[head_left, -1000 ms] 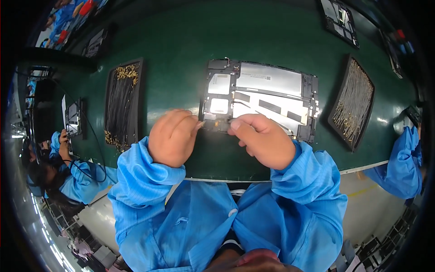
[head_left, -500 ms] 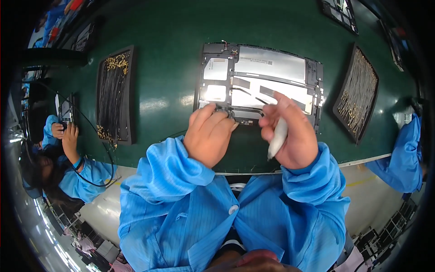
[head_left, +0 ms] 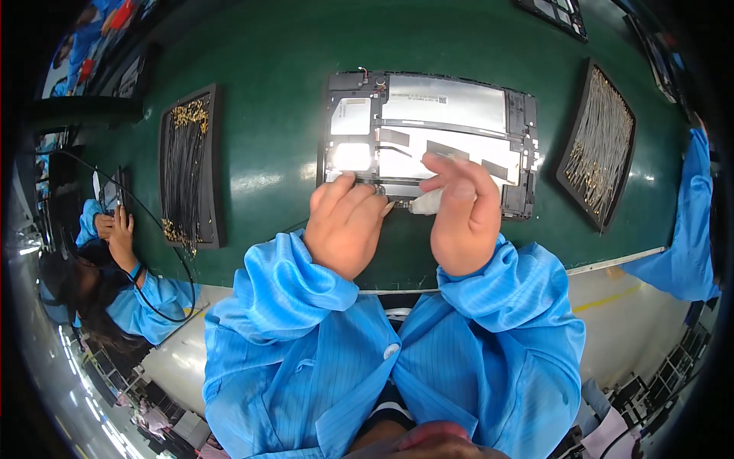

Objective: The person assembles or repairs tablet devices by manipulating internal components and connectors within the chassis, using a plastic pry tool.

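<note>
The opened tablet-like device [head_left: 447,98] lies flat just beyond the fingers, its near edge beneath the left fingertips. The left hand [head_left: 344,226] rests there with bent fingers, apparently to steady that edge; whether they pinch a part cannot be told. The right hand [head_left: 465,214] grips a pale tapered object [head_left: 425,203], directed toward the left fingertips, presumably for control. The black-cable tray [head_left: 215,164] and grey-cable tray [head_left: 573,122] flank the fingers, probably for reach.
</note>
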The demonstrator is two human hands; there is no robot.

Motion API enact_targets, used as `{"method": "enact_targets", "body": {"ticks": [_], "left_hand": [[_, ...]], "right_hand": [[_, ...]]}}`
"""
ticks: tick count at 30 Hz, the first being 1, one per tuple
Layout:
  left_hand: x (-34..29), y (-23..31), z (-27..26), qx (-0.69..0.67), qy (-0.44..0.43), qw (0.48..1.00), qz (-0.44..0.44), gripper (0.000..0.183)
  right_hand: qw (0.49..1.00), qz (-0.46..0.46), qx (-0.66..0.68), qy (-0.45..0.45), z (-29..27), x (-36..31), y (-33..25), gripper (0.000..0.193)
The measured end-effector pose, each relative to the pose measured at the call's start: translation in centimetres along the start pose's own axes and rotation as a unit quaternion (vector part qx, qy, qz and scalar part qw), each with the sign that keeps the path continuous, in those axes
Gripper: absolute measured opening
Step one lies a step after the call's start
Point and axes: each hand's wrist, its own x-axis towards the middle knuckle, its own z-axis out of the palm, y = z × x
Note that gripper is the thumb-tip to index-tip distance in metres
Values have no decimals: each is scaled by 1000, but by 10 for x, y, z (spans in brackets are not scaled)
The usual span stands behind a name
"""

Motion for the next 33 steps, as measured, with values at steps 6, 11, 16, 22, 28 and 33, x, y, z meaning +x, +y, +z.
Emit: {"method": "enact_targets", "body": {"ticks": [6,11,16,22,28,33], "left_hand": [[0,1,-2,-1,-14,1000,-7,24],[0,-1,-2,-7,-20,1000,-2,25],[-2,-4,-4,15,-29,999,14,19],[-6,10,-28,51,-41,995,-69,16],[-14,3,-30,-524,56,469,-709,32],[-6,1,-16,-397,66,604,-688,26]], "right_hand": [[997,-60,-34,-19,3,2,6,21],[999,-41,-22,-1,3,1,5,21],[918,-236,-252,-193,7,16,-8,18],[944,-94,-253,-190,8,26,-12,22],[989,73,-87,-94,10,22,0,25],[988,130,-19,-84,7,24,-2,26]]}}
